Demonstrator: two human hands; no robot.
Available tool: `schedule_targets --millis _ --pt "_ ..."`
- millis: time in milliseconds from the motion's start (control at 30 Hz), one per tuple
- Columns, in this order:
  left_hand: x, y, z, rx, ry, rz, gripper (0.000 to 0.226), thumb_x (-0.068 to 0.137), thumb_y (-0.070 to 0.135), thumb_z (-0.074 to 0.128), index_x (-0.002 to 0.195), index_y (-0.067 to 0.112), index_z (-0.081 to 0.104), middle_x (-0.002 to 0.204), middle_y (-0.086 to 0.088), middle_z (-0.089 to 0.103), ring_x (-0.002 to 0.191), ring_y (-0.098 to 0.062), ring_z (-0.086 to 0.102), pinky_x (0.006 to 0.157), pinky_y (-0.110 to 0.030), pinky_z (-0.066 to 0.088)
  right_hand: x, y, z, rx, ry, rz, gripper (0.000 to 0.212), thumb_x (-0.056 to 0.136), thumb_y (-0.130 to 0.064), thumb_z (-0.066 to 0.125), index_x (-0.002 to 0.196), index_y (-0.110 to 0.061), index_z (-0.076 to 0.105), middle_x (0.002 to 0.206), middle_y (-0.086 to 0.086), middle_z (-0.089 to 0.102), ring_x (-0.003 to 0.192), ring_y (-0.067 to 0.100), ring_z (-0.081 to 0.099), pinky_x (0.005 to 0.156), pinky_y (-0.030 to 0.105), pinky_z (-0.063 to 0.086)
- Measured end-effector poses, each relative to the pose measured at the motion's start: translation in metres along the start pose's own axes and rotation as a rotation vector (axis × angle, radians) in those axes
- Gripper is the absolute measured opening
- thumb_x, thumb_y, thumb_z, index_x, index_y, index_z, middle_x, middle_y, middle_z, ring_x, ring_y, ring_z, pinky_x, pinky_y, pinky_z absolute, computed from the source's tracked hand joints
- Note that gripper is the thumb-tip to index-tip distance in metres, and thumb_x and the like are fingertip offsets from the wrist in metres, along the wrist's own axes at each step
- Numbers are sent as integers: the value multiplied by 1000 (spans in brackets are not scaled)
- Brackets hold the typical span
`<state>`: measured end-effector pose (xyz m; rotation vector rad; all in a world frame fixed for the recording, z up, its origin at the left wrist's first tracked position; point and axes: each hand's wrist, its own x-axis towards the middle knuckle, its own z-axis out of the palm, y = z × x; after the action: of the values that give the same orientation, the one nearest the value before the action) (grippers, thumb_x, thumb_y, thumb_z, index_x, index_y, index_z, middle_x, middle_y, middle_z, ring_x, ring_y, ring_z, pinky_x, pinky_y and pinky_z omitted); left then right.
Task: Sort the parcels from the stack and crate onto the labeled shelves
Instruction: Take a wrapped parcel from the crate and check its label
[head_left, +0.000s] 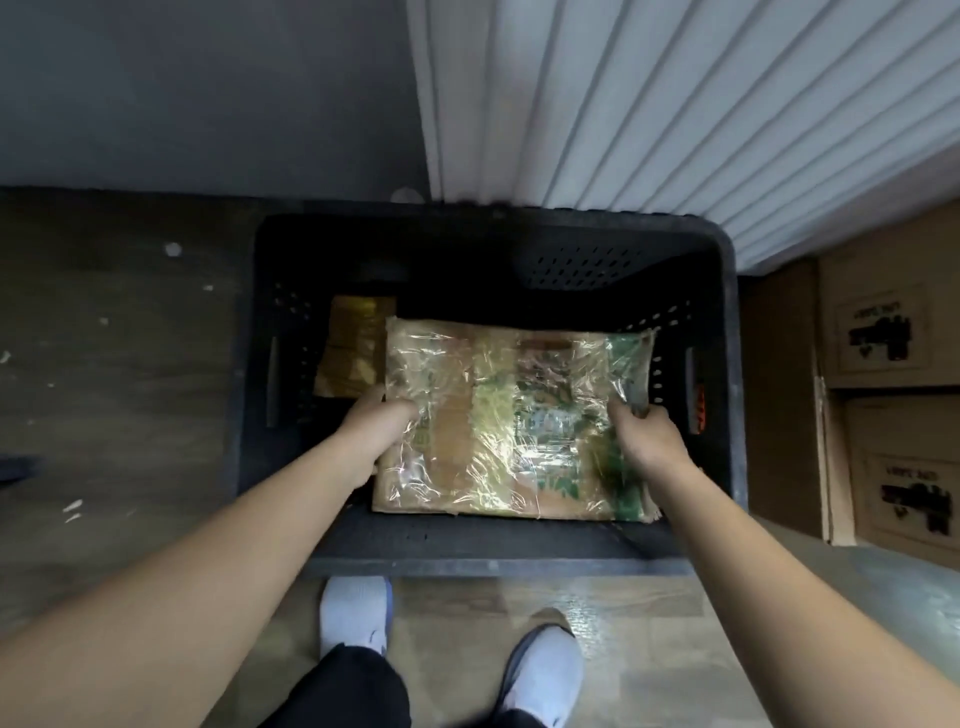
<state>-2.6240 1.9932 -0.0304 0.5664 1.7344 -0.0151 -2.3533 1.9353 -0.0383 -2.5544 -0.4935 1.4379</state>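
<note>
We've got the plastic-wrapped parcel (511, 421) inside the black crate (498, 564), over its near half; we can't tell whether it's lifted or resting. Our left hand (382, 421) grips the left edge with the thumb on the wrap and the other fingers tucked underneath, out of sight. Our right hand (641, 434) curls round the right edge, fingers (631, 408) bent over it. Both forearms reach down and forward. A second parcel (353, 353) peeks out beneath, mostly covered and in shadow. The print under the wrap is too blurred to read. The cardboard boxes (893, 374) on the right are cut off.
</note>
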Motion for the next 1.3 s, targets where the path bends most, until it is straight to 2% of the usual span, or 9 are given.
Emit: schedule_targets --millis 233,333,433,633,733,800,933,1067,1300 --pt "-61 11 -37 -66 29 21 51 90 53 49 129 21 50 113 -5 61 100 -25 58 85 -43 48 -68 -16 -31 144 58 -132 65 98 -52 43 153 -28 19 154 6 33 136 31 39 105 43 35" --pt "-88 18 -51 -208 52 6 89 67 86 46 134 28 52 126 -2 60 113 -23 56 87 -47 50 -92 -26 -42 294 88 -101 54 99 -53 39 142 -20 31 130 5 44 116 25 45 93 36 34" --pt "-115 24 -64 -318 19 5 87 68 91 40 122 27 60 114 -5 64 106 -24 60 78 -46 56 -113 -32 -53 462 89 -35 52 96 -61 38 128 -20 35 121 4 43 110 24 46 102 45 40" --pt "-144 19 -85 -296 -12 15 56 86 68 47 128 30 51 126 -5 61 109 -30 59 95 -45 45 -160 -51 -75 611 -28 -78 61 96 -66 29 147 -33 27 140 -4 40 129 24 42 109 60 34" --pt "-161 16 -98 -311 -29 11 42 89 58 46 114 27 58 123 -7 62 108 -30 60 94 -49 40 -177 -59 -90 672 -128 7 70 91 -73 28 146 -31 36 133 -5 48 116 20 50 97 56 45" --pt "-171 16 -106 -350 -22 -28 52 87 65 42 113 22 57 116 -14 65 105 -32 61 87 -50 44 -181 -58 -97 662 -127 32 79 85 -80 30 148 -32 37 139 -2 51 113 21 56 81 49 50" --pt "-186 18 -117 -390 -30 -109 70 82 79 39 117 20 53 113 -12 62 106 -33 60 81 -50 45 -196 -56 -104 556 -119 8 73 90 -75 29 131 -22 58 128 3 63 120 24 54 100 51 37" --pt "-199 18 -128 -339 -19 -52 23 94 35 51 103 17 62 105 -9 63 88 -26 62 78 -43 49 -211 -63 -112 445 -83 -47 64 80 -78 40 110 -28 68 109 0 71 102 23 66 94 46 50" --pt "-218 5 -146 -321 -39 72 27 91 4 46 105 11 68 103 -9 69 91 -23 62 76 -35 48 -237 -85 -121 133 -125 -218 62 88 -66 50 129 -21 57 123 -2 61 110 19 59 96 39 47"
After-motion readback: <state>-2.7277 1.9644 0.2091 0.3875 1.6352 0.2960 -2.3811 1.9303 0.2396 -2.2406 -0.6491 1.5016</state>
